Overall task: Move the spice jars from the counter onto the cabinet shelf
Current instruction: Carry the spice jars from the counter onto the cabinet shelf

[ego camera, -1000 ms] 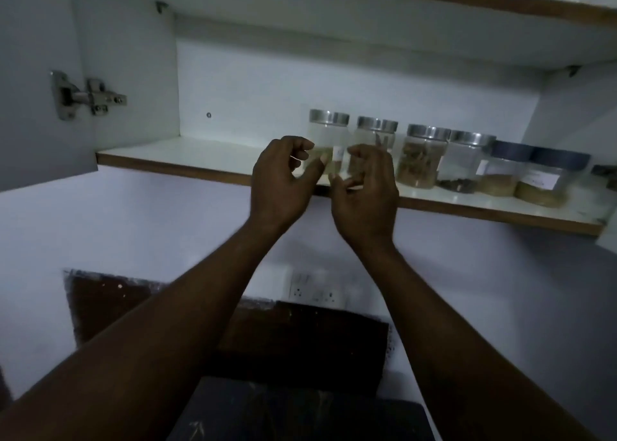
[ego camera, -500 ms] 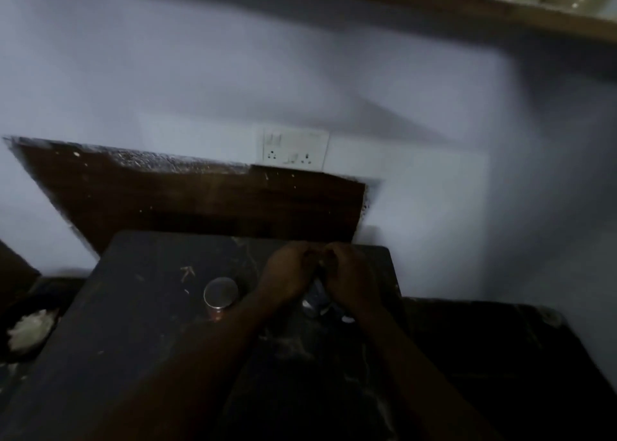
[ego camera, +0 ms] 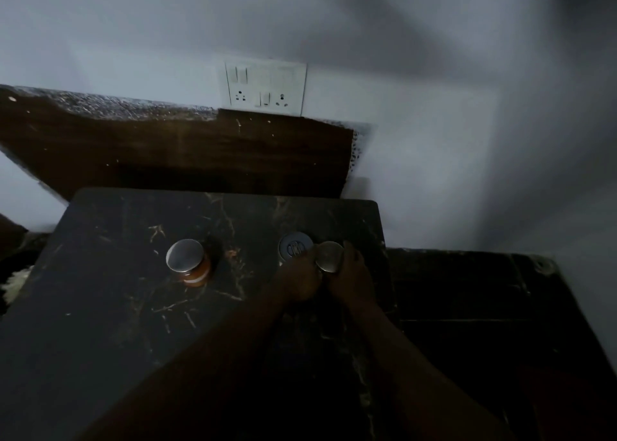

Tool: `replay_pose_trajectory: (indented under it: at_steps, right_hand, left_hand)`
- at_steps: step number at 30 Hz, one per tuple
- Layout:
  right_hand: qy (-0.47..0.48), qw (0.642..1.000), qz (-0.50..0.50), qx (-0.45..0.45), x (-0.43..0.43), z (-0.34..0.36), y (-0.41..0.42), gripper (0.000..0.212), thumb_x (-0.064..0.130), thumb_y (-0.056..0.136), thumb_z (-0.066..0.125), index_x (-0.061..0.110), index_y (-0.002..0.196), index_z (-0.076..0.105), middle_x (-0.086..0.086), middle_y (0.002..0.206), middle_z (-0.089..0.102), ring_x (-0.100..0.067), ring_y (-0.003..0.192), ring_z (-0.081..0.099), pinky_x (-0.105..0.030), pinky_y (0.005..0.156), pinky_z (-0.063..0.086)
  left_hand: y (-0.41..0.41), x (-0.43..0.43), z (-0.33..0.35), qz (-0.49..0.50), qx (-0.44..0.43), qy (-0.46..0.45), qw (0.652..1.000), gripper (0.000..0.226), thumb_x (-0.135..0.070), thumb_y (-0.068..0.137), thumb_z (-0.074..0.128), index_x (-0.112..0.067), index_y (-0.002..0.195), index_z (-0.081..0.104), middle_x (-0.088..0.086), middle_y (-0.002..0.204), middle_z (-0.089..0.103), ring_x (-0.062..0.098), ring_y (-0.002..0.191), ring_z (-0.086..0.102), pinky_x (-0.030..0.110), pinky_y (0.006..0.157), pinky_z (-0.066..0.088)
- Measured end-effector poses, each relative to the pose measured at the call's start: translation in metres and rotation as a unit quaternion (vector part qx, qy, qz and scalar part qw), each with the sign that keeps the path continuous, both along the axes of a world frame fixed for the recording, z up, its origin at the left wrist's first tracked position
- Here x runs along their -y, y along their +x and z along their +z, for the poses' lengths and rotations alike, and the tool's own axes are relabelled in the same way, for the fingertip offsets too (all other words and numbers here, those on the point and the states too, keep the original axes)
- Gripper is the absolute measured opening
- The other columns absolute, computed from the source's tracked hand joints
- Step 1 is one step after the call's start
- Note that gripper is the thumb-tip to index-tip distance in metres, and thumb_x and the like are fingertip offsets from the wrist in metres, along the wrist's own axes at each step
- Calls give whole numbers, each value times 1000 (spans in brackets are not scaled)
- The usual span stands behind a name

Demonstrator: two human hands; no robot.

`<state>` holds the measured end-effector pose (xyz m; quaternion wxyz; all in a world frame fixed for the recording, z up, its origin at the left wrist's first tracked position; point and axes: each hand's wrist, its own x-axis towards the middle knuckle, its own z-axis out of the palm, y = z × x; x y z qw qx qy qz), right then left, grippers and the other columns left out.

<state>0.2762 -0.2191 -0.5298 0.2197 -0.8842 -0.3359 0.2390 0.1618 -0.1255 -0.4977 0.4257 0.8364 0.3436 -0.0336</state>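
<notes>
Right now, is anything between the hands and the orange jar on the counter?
Nothing visible. Only bare dark counter lies between the left hand and the orange spice jar. Both hands are at other jars, further right.

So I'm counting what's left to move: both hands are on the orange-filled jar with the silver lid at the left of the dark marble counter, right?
Not quite. In the head view, the orange-filled jar with the silver lid stands alone, untouched, at the left of the dark marble counter. The left hand and right hand are at the two jars on the right instead.
</notes>
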Motion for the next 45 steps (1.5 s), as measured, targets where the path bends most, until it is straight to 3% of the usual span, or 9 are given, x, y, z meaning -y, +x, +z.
replay_pose_trajectory:
  at_steps: [7, 13, 18, 21, 26, 32, 39, 41, 45]
  right_hand:
    - [36, 999, 10, -39, -6, -11, 2, 87, 41, 89, 73, 16, 157, 26, -16, 149, 48, -35, 130, 55, -43, 101, 47]
    - [94, 995, -16, -32, -4, 7, 4, 85, 58, 76, 73, 23, 148, 43, -7, 145, 54, -29, 131, 54, -42, 106, 47]
    - [184, 983, 5, -12, -4, 44, 5, 91, 29, 78, 87, 14, 154, 38, -8, 154, 47, -26, 142, 45, -32, 116, 37]
    - [256, 967, -9, 0, -12, 81, -9, 84, 18, 79, 87, 9, 150, 43, -10, 150, 51, -26, 138, 49, -36, 112, 45]
    - [327, 945, 1, -23, -34, 155, -39, 78, 23, 84, 83, 15, 149, 41, -3, 144, 56, -14, 125, 56, -6, 90, 46]
    - [425, 902, 72, -16, -78, 237, -85, 84, 12, 86, 81, 17, 155, 33, 1, 146, 56, -20, 130, 59, -33, 103, 53]
    - [487, 859, 152, 31, -151, 324, -143, 107, 42, 78, 85, 44, 160, 15, 21, 157, 34, 9, 130, 48, -23, 102, 52]
    - [504, 843, 165, 86, -167, 353, -156, 117, 53, 73, 86, 43, 161, 9, 25, 156, 28, 4, 131, 49, -20, 98, 53]
    - [537, 811, 160, 168, -191, 407, -176, 122, 66, 71, 80, 35, 163, 6, 10, 155, 29, -11, 132, 50, -40, 95, 58]
  left_hand:
    - [12, -10, -6, -23, -39, 39, 998, 72, -34, 97, 61, -17, 159, 28, 10, 163, 33, 31, 143, 42, 40, 113, 37]
    - [3, -17, 4, -29, 34, 81, 996, 74, -32, 92, 67, -23, 157, 33, 7, 155, 46, 28, 137, 49, 37, 113, 40]
    - [-13, -41, 31, -34, 82, 101, 991, 94, -34, 86, 76, -32, 161, 19, 5, 152, 49, 24, 134, 52, 33, 107, 40]
    - [-26, -52, 58, -39, 181, 86, 979, 88, -33, 82, 82, -32, 156, 32, -7, 148, 52, 9, 132, 50, 21, 107, 38]
    - [-61, -73, 119, -8, 304, 36, 952, 73, -54, 81, 72, -48, 146, 38, -27, 136, 55, -7, 123, 56, 16, 101, 47]
    - [-108, -115, 195, 77, 406, 85, 907, 80, -42, 74, 89, -40, 143, 49, -19, 123, 68, -4, 108, 67, 14, 86, 54]
    - [-170, -164, 300, 154, 500, 144, 840, 73, -43, 73, 89, -44, 137, 53, -16, 122, 67, 9, 106, 69, 27, 76, 62]
    - [-183, -172, 331, 163, 524, 167, 819, 73, -44, 72, 89, -45, 136, 54, -16, 120, 68, 10, 105, 69, 25, 74, 61]
    - [-198, -184, 387, 172, 561, 222, 779, 70, -50, 71, 88, -44, 133, 56, -17, 120, 69, 9, 105, 69, 24, 76, 60]
